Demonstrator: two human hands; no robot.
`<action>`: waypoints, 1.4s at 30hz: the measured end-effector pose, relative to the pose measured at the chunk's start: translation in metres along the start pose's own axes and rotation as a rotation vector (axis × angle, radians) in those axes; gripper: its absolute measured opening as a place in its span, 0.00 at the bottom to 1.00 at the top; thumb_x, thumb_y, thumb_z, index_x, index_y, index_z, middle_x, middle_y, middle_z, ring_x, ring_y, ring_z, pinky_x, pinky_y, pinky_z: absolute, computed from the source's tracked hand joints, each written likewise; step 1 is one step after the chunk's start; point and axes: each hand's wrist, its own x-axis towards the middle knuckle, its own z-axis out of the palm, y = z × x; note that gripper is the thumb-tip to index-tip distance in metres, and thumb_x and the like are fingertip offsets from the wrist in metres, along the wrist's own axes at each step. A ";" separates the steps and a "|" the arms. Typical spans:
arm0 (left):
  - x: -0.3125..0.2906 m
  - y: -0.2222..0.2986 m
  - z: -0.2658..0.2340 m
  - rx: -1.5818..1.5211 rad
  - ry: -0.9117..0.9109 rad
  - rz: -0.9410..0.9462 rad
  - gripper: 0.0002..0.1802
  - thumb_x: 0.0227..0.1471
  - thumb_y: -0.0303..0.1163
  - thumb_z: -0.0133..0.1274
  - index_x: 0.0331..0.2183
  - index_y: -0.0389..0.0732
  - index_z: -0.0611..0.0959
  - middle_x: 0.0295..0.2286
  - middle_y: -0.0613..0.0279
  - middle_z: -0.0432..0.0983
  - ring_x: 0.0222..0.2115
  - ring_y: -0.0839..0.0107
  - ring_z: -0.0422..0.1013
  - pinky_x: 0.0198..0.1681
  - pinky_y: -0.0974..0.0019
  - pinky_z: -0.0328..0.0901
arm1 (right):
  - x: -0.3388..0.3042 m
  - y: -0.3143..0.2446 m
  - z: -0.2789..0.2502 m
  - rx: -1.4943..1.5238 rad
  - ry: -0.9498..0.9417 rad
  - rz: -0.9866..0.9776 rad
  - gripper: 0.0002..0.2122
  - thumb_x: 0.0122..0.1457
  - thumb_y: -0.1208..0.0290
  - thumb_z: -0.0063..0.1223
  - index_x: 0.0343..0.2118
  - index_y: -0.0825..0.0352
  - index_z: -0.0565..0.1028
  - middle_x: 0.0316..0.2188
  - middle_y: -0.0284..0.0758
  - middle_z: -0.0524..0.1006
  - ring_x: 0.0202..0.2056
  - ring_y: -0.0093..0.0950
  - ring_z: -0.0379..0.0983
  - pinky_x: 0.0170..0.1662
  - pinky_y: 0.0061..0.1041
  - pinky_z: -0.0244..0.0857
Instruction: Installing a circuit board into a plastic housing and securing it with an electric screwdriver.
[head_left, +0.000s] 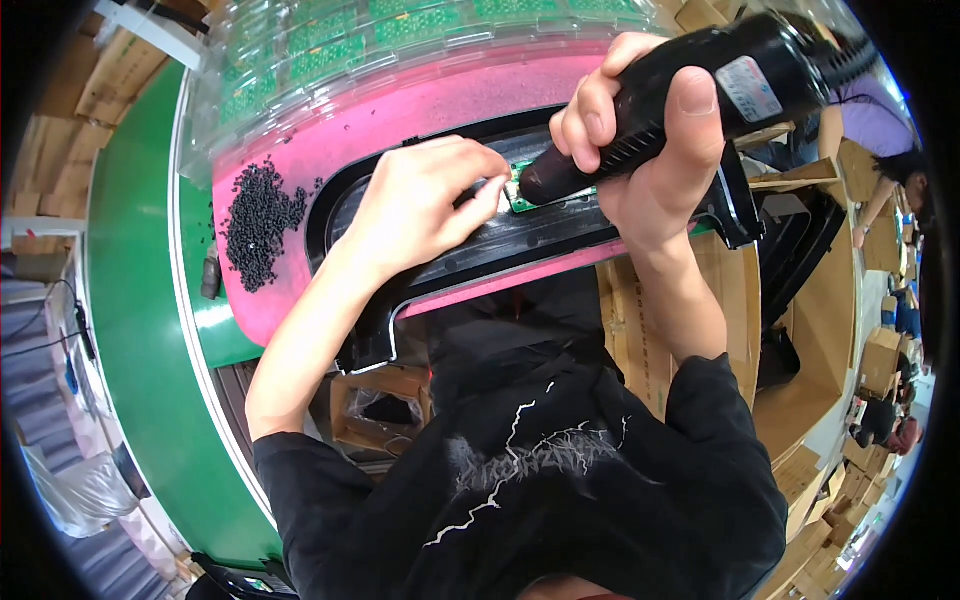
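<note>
My right hand [655, 190] is wrapped round a thick black electric screwdriver [640, 100]. It is tilted, with its nose down to the left over a small green circuit board [521, 206]. The board lies inside a long black plastic housing [500, 240] with a raised rim. At the board's left end, my left hand [425, 200] has thumb and forefinger closed together. What they pinch, if anything, is too small to make out. The screwdriver's nose hides part of the board, and its bit cannot be seen clearly.
The housing rests on a pink mat [285, 310] on a green table [135, 300]. A heap of small black screws [262, 225] lies left. Clear plastic trays of green boards [330, 50] stand behind. A cardboard box [815, 350] with black housings is at right; a co-worker [880, 125] is beyond.
</note>
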 end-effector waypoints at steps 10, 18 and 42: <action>0.003 0.006 -0.012 -0.029 -0.138 -0.323 0.08 0.51 0.30 0.57 0.30 0.34 0.80 0.26 0.56 0.77 0.25 0.63 0.75 0.28 0.67 0.69 | -0.007 0.021 -0.008 -0.008 -0.129 -0.032 0.25 0.58 0.46 0.49 0.37 0.69 0.67 0.16 0.32 0.67 0.14 0.22 0.62 0.23 0.23 0.60; 0.000 -0.005 -0.006 0.008 -0.101 -0.258 0.10 0.54 0.34 0.51 0.30 0.38 0.80 0.27 0.55 0.77 0.33 0.54 0.74 0.35 0.56 0.68 | -0.001 0.027 0.006 0.019 -0.319 0.020 0.27 0.53 0.45 0.57 0.35 0.69 0.65 0.14 0.30 0.65 0.13 0.18 0.58 0.17 0.18 0.54; -0.003 -0.006 -0.003 -0.460 -0.246 -0.248 0.09 0.48 0.27 0.58 0.34 0.35 0.82 0.27 0.56 0.79 0.28 0.68 0.75 0.32 0.68 0.68 | -0.005 -0.003 -0.016 0.385 -0.283 -0.233 0.38 0.46 0.27 0.46 0.39 0.67 0.66 0.17 0.32 0.67 0.16 0.24 0.63 0.24 0.25 0.61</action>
